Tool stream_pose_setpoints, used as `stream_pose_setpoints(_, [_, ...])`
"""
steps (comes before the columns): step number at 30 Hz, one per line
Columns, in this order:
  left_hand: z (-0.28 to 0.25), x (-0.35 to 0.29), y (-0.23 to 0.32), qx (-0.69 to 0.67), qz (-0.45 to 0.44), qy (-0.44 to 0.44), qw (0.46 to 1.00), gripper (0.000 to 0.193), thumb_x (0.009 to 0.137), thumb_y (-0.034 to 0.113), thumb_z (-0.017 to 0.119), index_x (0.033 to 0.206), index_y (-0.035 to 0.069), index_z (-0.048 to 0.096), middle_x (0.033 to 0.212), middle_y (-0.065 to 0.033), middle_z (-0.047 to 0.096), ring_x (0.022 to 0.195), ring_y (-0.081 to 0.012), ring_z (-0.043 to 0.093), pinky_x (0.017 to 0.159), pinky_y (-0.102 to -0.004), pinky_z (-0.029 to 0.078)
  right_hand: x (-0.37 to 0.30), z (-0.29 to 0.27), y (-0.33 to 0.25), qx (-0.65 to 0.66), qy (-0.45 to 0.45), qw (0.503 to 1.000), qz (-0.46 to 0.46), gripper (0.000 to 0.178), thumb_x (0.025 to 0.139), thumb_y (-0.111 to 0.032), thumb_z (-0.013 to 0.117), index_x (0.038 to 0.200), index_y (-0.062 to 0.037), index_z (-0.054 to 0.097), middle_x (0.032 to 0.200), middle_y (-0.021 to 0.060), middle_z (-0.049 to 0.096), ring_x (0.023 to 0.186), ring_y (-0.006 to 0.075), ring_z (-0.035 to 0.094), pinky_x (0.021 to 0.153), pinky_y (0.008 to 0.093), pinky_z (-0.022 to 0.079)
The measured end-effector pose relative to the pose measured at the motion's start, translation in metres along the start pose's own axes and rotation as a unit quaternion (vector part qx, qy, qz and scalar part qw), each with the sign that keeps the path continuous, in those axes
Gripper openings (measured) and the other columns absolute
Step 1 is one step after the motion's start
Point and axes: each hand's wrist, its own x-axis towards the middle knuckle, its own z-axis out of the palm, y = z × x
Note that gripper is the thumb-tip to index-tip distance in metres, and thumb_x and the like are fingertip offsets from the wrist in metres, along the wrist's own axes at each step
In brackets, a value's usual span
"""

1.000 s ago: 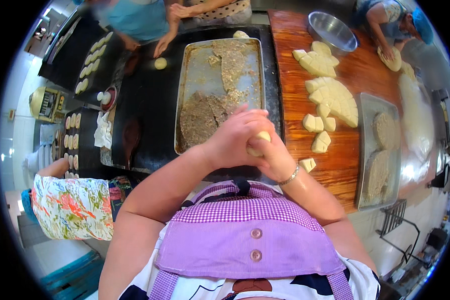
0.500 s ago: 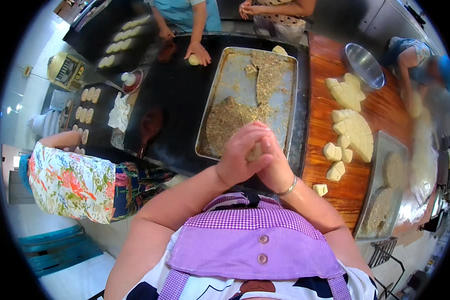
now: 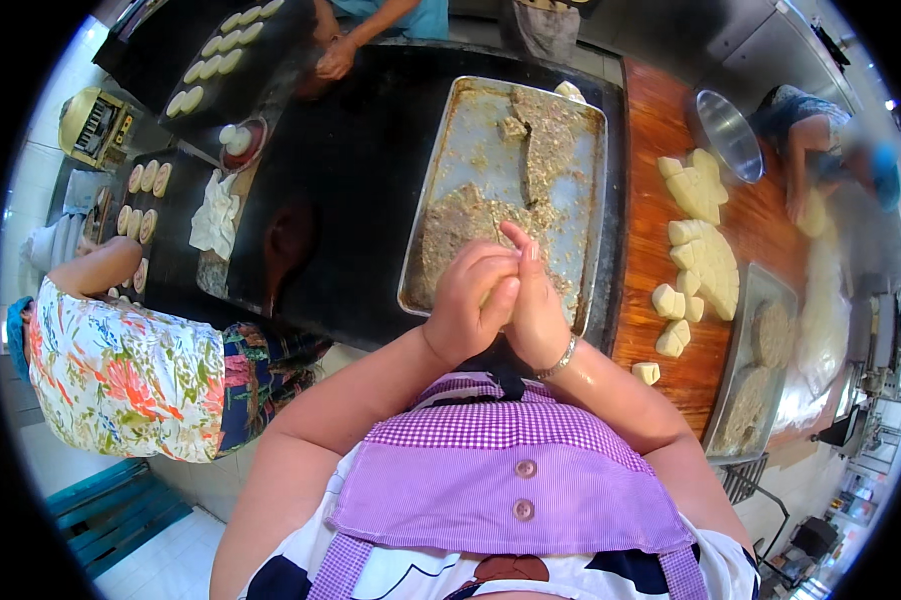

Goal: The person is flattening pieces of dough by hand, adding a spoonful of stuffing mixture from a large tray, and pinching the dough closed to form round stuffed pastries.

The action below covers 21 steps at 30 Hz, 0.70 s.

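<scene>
Just over the near edge of a metal tray [image 3: 471,140], my left hand [image 3: 468,305] and my right hand [image 3: 541,318] are cupped against each other. A piece of pale dough is enclosed between them, almost wholly hidden by the fingers and palms. My left fingers curl over it; some fingers of the right stretch upward. Crumbly brown filling [image 3: 449,238] lies in the tray in a mound at the left and a strip along the right. Cut pieces of pale dough [image 3: 709,262] sit to the right on a wooden tabletop [image 3: 661,125].
Around the dark worktop [image 3: 366,170] stand co-workers at the far side and left. Another person bends over the wooden table at right, near a steel bowl [image 3: 728,135] and a second filling tray [image 3: 753,345]. Shaped dough rounds [image 3: 211,66] lie on dark trays far left.
My hands have closed further around the dough, hiding more of it. The far co-worker's hands have come together at the left, and the dough ball there no longer shows on the worktop.
</scene>
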Motion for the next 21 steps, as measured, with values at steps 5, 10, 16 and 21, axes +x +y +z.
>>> stream_pose_setpoints(5, [-0.035,0.015,-0.006,-0.025,0.08,-0.078,0.993,0.019,0.092,0.012,0.052,0.1,0.0,0.065,0.098,-0.0182,0.067,0.091,-0.0386,0.064,0.09,-0.0437,0.05,0.01,0.009,-0.025,0.271,-0.069,0.94,0.196,0.066,0.104,-0.056,0.026,0.144,-0.0045,0.039,0.132,0.0125,0.055,0.123,0.0231,0.054,0.106,0.0371,0.043])
stream_pose_setpoints(10, [-0.046,0.006,-0.038,0.172,-0.039,-0.02,0.984,0.056,0.094,0.035,0.06,0.134,-0.002,0.048,0.134,-0.0224,0.05,0.125,-0.0391,0.049,0.107,-0.043,0.039,0.037,0.016,0.0,0.205,0.029,0.95,0.234,0.049,0.106,-0.043,0.036,0.132,-0.0031,0.05,0.12,0.0121,0.062,0.106,0.0282,0.064,0.093,0.0414,0.052])
stream_pose_setpoints(16, [-0.028,-0.011,-0.05,-0.011,-0.058,0.044,0.997,0.032,0.095,0.02,0.061,0.117,-0.004,0.06,0.116,-0.0206,0.062,0.109,-0.0354,0.061,0.096,-0.0395,0.048,0.036,0.04,0.03,0.225,0.049,0.965,0.125,0.042,0.108,-0.028,0.032,0.136,0.0,0.045,0.13,0.0121,0.054,0.121,0.0205,0.053,0.102,0.0336,0.045])
stream_pose_setpoints(21, [-0.036,-0.025,-0.081,-0.281,-0.378,0.119,0.874,0.026,0.098,0.014,0.045,0.103,-0.003,0.064,0.1,-0.0118,0.07,0.094,-0.0182,0.066,0.085,-0.0321,0.052,0.036,0.03,0.035,0.145,-0.013,0.962,0.233,0.063,0.105,-0.051,0.035,0.15,-0.0071,0.034,0.146,0.011,0.043,0.133,0.0208,0.044,0.108,0.0389,0.039])
